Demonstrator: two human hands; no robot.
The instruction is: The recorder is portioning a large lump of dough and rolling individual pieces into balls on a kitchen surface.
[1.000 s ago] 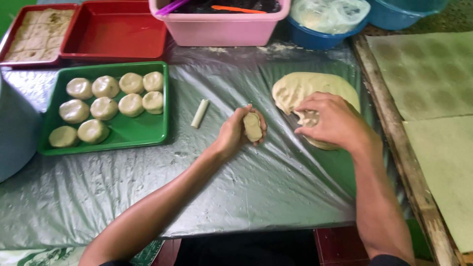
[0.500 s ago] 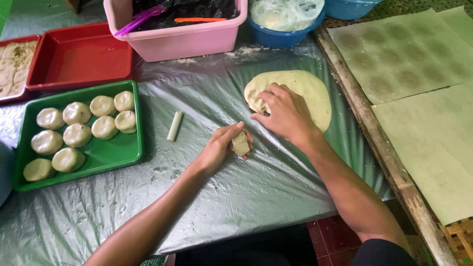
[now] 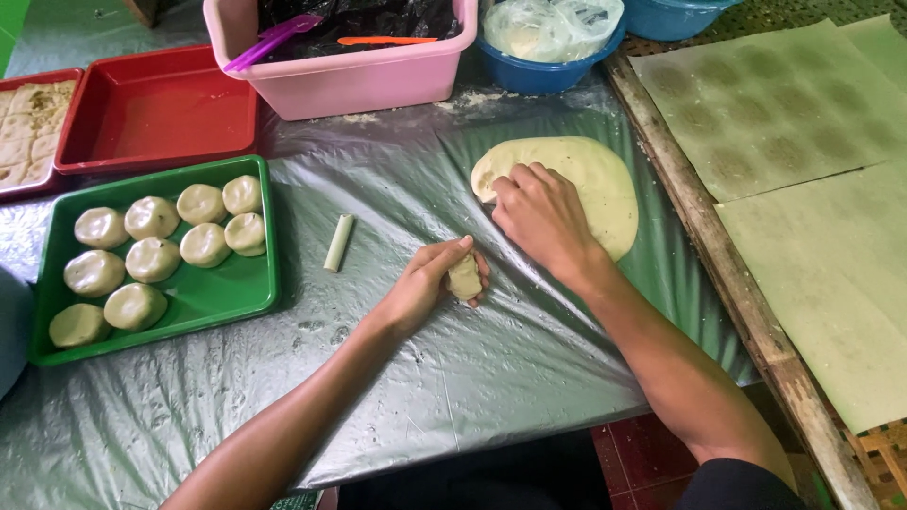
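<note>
My left hand (image 3: 427,283) is curled around a small pale dough piece (image 3: 465,278), held just above the plastic-covered table (image 3: 529,378). My right hand (image 3: 540,215) rests palm down on the near-left part of a flat oval sheet of dough (image 3: 595,179), fingers bent and pressing into its edge. A short pale stick (image 3: 338,243) lies on the plastic to the left of my left hand. A green tray (image 3: 217,297) at the left holds several round dough discs (image 3: 151,257).
At the back stand a red tray (image 3: 156,113), a pink tub (image 3: 350,80) with a purple and an orange utensil, and a blue bowl (image 3: 543,76) holding a plastic bag. Greenish paper sheets (image 3: 812,189) cover a wooden bench at the right.
My right hand has slid up and left across the dough sheet to its edge. My left hand keeps hold of the dough piece. The view has drifted.
</note>
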